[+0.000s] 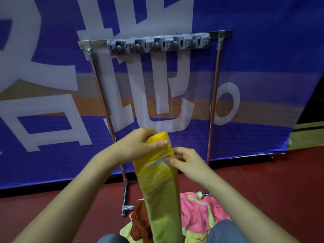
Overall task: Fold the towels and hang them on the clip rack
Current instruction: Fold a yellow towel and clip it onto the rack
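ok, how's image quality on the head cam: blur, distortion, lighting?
Head view: wide-angle distortion skews the clip rack, with the bar slanted and the posts leaning; light is dim, and the floor and towel pile are darker; the clips are soft, with no fine detail; left hand, right hand and yellow towel are fairly sharp; no harsh glare.

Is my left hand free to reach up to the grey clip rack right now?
Likely yes, but not empty: the left hand grips the top of the yellow towel. Nothing stands between it and the clip rack above.
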{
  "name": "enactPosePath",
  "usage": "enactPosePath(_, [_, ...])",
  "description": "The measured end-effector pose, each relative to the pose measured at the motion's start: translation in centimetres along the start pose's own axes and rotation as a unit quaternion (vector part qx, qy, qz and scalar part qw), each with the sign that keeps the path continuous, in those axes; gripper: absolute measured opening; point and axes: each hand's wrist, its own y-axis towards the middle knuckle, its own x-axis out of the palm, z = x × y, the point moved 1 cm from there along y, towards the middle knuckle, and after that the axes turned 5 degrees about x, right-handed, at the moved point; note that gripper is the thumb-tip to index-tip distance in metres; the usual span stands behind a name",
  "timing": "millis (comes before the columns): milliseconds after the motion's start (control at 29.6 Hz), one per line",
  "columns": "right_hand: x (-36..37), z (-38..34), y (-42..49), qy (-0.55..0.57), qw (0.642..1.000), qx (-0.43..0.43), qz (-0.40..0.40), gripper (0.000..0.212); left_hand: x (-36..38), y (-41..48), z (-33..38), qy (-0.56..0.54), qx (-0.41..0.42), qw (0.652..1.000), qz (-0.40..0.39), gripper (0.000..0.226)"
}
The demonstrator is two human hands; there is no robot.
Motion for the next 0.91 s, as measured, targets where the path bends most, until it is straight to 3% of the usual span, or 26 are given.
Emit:
enactPosePath(135, [0.0,-0.4,0.3,0.07,0.997,-0.017,0.009,0.016,-0.9,0.2,1.3,0.018,0.043,0.996,0.07,0.024])
enactPosePath(304, [-0.4,3.4,-0.4,0.054,0.993,0.086,-0.055,0.017,-3.1,0.4,2.1,0.026,0.095,0.98,0.17,0.024])
enactPosePath(439, [-0.9,8.1,-1.7,-0.003,0.983,0.165,-0.081,0.013,-4.9,-0.4,0.7,0.039,0.083,0.967,0.239,0.032])
enactPosePath(575, [-1.9,8.4,-2.0,0.002,0.987,0.154,-0.051,0.01,-5.0,-1.9,-2.3,0.087,0.006,0.959,0.27,0.029])
enactPosePath(777, [-2.9,5.2,-1.9,0.029,0.987,0.132,-0.083,0.016,-1.3,-3.3,-6.3,0.036,-0.091,0.98,0.172,0.024])
enactPosePath(913, [-2.5,3.4,-1.9,0.025,0.988,0.112,-0.107,0.019,2.4,-3.3,-5.8,-0.009,-0.088,0.992,0.095,0.02])
